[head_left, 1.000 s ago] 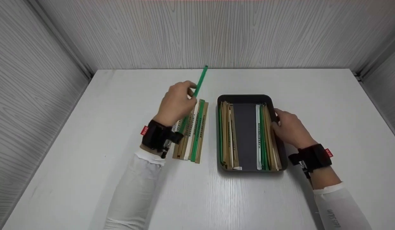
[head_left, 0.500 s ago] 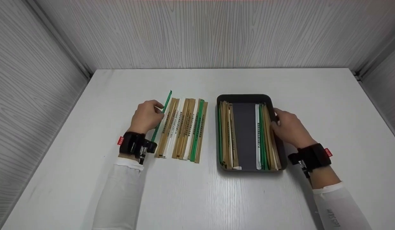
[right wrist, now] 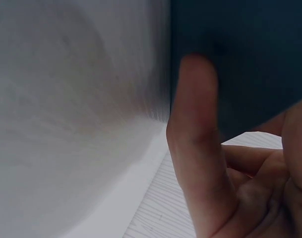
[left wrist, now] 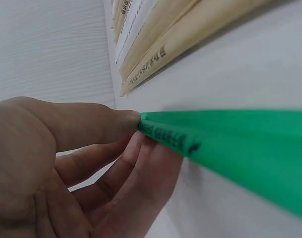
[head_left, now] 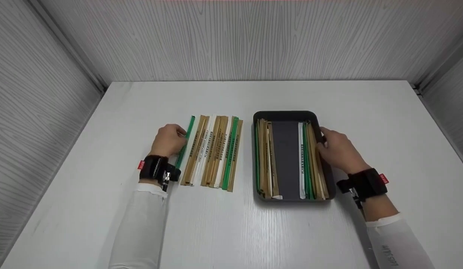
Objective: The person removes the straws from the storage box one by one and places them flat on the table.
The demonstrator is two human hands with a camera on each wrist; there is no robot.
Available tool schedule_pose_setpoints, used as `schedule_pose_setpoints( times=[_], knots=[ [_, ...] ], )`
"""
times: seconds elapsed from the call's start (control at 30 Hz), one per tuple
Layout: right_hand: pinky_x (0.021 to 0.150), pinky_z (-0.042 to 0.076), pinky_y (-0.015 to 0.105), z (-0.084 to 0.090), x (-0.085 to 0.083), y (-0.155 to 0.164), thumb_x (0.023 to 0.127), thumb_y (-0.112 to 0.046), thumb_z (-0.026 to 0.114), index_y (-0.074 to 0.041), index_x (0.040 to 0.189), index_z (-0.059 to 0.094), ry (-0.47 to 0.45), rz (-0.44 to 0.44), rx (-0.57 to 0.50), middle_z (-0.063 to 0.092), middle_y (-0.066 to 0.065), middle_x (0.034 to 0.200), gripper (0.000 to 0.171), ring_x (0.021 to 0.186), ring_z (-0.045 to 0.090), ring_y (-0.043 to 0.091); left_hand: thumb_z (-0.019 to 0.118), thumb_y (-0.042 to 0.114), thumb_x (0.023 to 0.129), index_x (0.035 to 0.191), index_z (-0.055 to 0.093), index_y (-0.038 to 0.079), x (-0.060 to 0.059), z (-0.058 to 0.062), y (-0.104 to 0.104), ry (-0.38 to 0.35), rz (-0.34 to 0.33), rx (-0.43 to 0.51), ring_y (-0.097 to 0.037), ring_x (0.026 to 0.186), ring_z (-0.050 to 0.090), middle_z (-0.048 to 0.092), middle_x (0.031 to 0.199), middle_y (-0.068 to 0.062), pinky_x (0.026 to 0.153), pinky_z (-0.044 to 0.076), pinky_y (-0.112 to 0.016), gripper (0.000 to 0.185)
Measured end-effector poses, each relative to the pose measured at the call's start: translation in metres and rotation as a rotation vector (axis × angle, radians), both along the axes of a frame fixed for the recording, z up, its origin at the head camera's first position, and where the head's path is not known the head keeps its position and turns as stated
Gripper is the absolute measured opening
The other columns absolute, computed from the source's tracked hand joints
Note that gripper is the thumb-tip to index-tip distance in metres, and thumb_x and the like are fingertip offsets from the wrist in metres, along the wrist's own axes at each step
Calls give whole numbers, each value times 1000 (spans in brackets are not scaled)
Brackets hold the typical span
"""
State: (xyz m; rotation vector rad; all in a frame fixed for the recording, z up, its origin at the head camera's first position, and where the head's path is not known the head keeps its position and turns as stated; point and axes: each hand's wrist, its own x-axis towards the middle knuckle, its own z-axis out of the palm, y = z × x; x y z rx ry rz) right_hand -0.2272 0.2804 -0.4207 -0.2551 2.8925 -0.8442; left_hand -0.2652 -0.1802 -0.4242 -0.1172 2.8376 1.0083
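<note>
My left hand [head_left: 168, 140] pinches a slim green wrapped stick [head_left: 190, 127] between thumb and fingers, left of a row of similar sticks. In the left wrist view the green stick [left wrist: 230, 144] carries dark print and runs away to the right. Brown, white and green wrapped sticks [head_left: 211, 149] lie side by side on the table. My right hand [head_left: 342, 149] grips the right wall of a dark rectangular tray [head_left: 285, 114]; in the right wrist view one finger lies along the tray's outside [right wrist: 255, 59]. Sticks stand along both long sides of the tray, with its middle floor bare.
The white table [head_left: 224, 231] ends at a wood-grain back panel [head_left: 231, 41]. Similar panels rise at the left [head_left: 40, 93] and right sides. Table surface separates the row of sticks from the tray.
My left hand has moved left and down from above the row, bringing the green stick to the row's left side and lower toward the table. The right hand and tray stay put.
</note>
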Motion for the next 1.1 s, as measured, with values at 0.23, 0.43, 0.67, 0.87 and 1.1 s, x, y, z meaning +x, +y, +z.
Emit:
schedule_pose_setpoints(
  times=[0.23,0.43,0.67,0.87,1.1],
  knots=[
    [71,55,42,1,0,0,105,-8,50,12,153,36,9,-3,-10,63,32,121,54,89,63,32,55,5,92,126,66,-8,0,-2,4,-12,-15,-2,-33,92,63,70,111,-24,75,52,-39,38],
    [73,55,43,0,0,1,104,-7,50,14,153,34,12,-1,-2,63,33,122,55,91,64,33,60,9,93,124,67,-8,-2,-3,10,-8,-29,-4,-33,93,63,70,110,-24,79,52,-42,36],
    [74,55,45,0,0,1,104,-7,49,15,152,35,22,7,7,62,35,124,55,91,64,34,59,8,94,124,67,-8,-2,-3,10,4,-52,-6,-30,89,63,70,110,-24,73,53,-38,36],
    [70,55,43,0,1,0,104,-7,50,15,152,36,26,3,4,63,34,121,54,86,64,32,55,7,94,128,65,-7,0,4,7,-9,-49,20,-21,71,64,70,109,-22,55,52,-27,38],
    [72,54,44,0,0,0,104,-7,50,13,152,38,26,7,5,63,32,121,53,88,64,32,58,9,96,127,66,-5,1,23,16,76,-60,-22,-19,67,63,71,102,-18,56,48,-29,35]
  ],
)
